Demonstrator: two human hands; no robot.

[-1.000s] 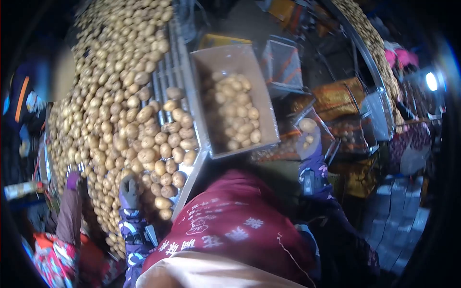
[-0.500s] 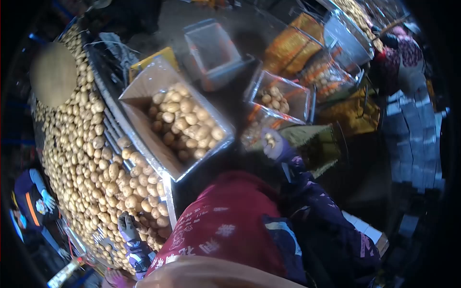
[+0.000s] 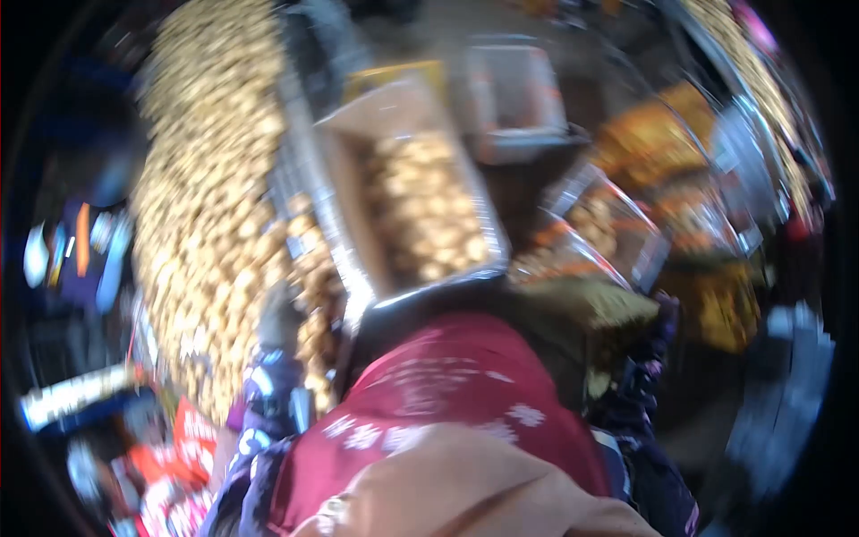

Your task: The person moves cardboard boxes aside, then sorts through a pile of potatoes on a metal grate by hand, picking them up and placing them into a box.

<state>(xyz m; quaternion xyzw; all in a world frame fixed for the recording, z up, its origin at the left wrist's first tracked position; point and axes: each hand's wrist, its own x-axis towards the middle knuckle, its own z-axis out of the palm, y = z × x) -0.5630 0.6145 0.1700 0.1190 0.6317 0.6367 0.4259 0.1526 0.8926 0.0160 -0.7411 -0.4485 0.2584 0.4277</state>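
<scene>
My left hand (image 3: 282,315), in a grey glove, reaches over the heap of potatoes (image 3: 215,206) at the left. Motion blur smears its fingers. On the right, my right hand (image 3: 664,315) is a dark blurred shape beyond the pale green sack (image 3: 582,302), and its fingers do not show. Between the two stands a cardboard box (image 3: 344,161) lined with clear plastic, part filled with potatoes (image 3: 425,206). A clear-walled crate (image 3: 644,264) holding several potatoes is close to my right hand.
An empty-looking clear bin (image 3: 514,89) stands behind the box. Yellow sacks (image 3: 653,134) are at the back right, with grey flat stacks (image 3: 787,385) at the far right. Another person (image 3: 85,251) is across the heap, and a person in red (image 3: 170,456) is at lower left.
The whole view has swung, so the boxes and heap appear shifted right. My right hand has moved out to the right, away from the front of the small crate. My left hand remains over the potatoes.
</scene>
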